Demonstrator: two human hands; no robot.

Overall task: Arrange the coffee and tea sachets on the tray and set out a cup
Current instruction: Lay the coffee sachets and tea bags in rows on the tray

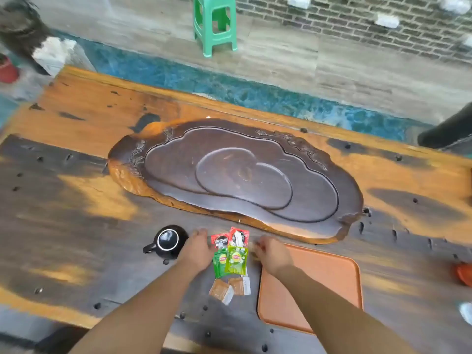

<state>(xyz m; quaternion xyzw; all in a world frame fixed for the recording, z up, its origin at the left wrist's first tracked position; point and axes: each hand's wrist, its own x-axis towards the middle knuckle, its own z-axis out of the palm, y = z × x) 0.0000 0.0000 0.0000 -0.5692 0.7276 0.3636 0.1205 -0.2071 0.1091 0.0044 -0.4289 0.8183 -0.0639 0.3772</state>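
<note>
Several sachets lie in a small pile on the wooden table: two red coffee sachets (231, 238), two green tea sachets (231, 260) and two brown ones (229, 290) nearest me. To their right lies an orange tray (329, 282) with nothing on it. A black cup (168, 241) with a handle stands left of the pile. My left hand (198, 247) hovers between the cup and the sachets, fingers apart, holding nothing. My right hand (270, 252) hangs over the tray's far left corner, blurred, fingers loosely curled, holding nothing that I can see.
A large dark carved wooden tea board (178, 139) lies across the table beyond the sachets. A green plastic stool (214, 24) stands on the floor past the table. An orange object (463, 273) shows at the right edge.
</note>
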